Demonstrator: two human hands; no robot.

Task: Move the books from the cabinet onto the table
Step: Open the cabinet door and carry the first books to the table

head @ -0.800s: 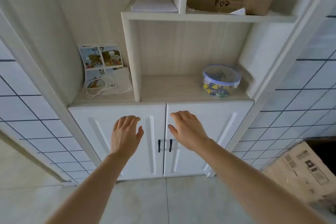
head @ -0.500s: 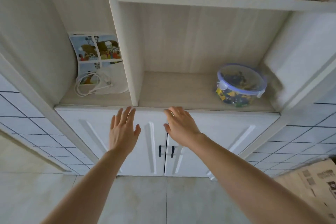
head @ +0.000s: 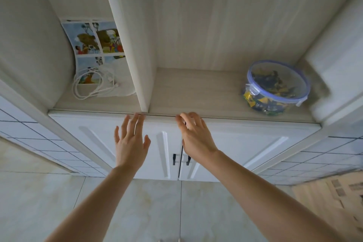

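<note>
— Both hands are up in front of the white wooden cabinet (head: 196, 49), empty. Left hand (head: 130, 143) has its fingers spread wide, the tips at the front edge of the shelf; right hand (head: 196, 139) is loosely open with the fingers curled a little, also at that edge. Neither holds anything.

— Where are the books, then?

— The only candidate I can see is the thin illustrated picture book (head: 94, 45) in the narrow left compartment — it leans curved against the far wall because it is too soft to stand straight. A coiled white cable (head: 88, 86) lies against its foot, with a white cloth or sheet (head: 119, 84) just beside.

— So why are the hands in the middle?

— My guess is they sit over the seam of the two closed white lower doors (head: 137, 143), above the small black handles (head: 180, 159), because more books may be behind them. That is judgement; nothing inside shows.

— And on the right?

— A round clear plastic tub with a blue-rimmed lid (head: 277, 88), set on the wide shelf, well apart from the book. No table is in view, so the carry has not begun.
</note>
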